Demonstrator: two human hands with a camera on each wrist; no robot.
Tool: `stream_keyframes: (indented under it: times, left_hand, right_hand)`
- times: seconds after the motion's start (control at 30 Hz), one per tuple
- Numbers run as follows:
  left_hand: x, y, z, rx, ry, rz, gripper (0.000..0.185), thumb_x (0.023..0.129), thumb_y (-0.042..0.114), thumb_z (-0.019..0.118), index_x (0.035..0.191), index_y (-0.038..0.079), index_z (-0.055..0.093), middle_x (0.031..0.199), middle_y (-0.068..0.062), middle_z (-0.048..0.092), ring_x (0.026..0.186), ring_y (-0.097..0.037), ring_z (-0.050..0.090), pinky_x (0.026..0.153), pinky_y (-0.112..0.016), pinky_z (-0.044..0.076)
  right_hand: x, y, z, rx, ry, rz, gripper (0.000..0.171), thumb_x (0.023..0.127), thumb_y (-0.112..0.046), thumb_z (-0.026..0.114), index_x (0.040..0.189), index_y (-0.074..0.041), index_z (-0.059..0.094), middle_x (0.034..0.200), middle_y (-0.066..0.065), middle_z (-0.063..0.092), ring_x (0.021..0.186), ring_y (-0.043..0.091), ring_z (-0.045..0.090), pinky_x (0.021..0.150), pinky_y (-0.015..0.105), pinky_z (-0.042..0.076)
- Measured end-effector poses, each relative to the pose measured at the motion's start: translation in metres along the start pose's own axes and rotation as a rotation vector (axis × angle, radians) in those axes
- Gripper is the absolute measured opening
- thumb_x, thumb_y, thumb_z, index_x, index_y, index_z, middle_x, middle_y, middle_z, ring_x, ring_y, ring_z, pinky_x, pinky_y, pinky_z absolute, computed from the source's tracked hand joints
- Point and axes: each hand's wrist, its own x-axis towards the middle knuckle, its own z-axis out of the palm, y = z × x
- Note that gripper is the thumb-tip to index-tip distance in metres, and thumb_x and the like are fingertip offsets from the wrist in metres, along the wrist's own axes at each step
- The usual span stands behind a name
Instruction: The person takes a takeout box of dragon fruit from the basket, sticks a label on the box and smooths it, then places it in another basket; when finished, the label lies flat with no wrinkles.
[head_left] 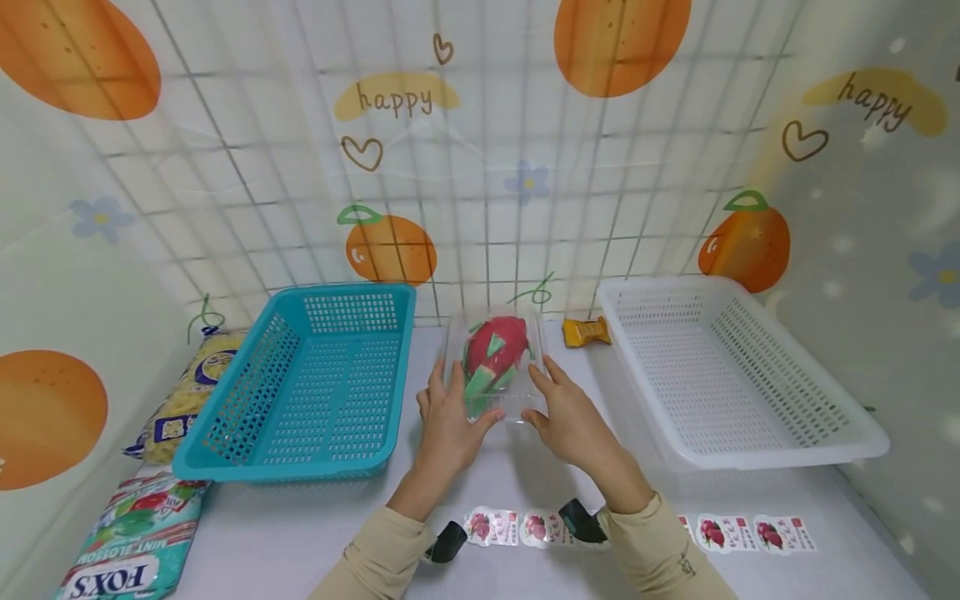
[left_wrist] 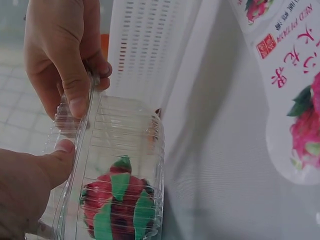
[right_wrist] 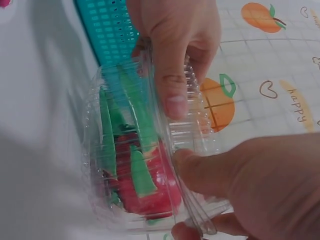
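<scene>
Both hands hold one clear ribbed plastic clamshell box point(head_left: 495, 367), lifted just above the white desk point(head_left: 300, 533), between the turquoise perforated plastic basket point(head_left: 300, 383) and the white perforated plastic basket point(head_left: 727, 375). Inside lies a red dragon fruit with green scales point(head_left: 491, 354).

Left hand point(head_left: 450, 425): fingers curled on the near left edge, thumb on the rim flange. Right hand point(head_left: 570, 421): fingers closed on the right edge, thumb pinching the rim. The wrist views show both thumbs on the lip where lid meets base point(right_wrist: 190, 145); left thumb point(left_wrist: 62, 155) below, right hand's fingers point(left_wrist: 75, 90) above.

Judgement: the step looks like pressing or checking the seam of the lid.
- Keep pressure on the flange, not the thin walls; they buckle easily.
- Work thumbs along the rim evenly, one side would otherwise spring open.
- Hold the box level so the fruit does not roll against the lid.
- Whether the seam is fully snapped shut cannot be told.

Near the wrists: a strip of dragon-fruit printed stickers point(head_left: 738, 533) along the desk's near edge.
</scene>
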Motion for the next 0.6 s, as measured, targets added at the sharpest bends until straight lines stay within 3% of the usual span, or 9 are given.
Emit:
stream_keyframes:
  times: [0.6]
  left_hand:
    - [0.001,-0.010,0.013,-0.011,0.003,0.021,0.092,0.082,0.029,0.087,0.153,-0.005,0.039,0.162,-0.027,0.027,0.126,-0.043,0.037,0.096,-0.055,0.046]
  right_hand:
    - [0.003,0.013,0.005,0.019,-0.058,0.043,0.070,0.092,-0.019,0.077,0.153,-0.006,0.045,0.157,0.027,0.040,0.128,0.048,0.057,0.101,0.058,0.051]
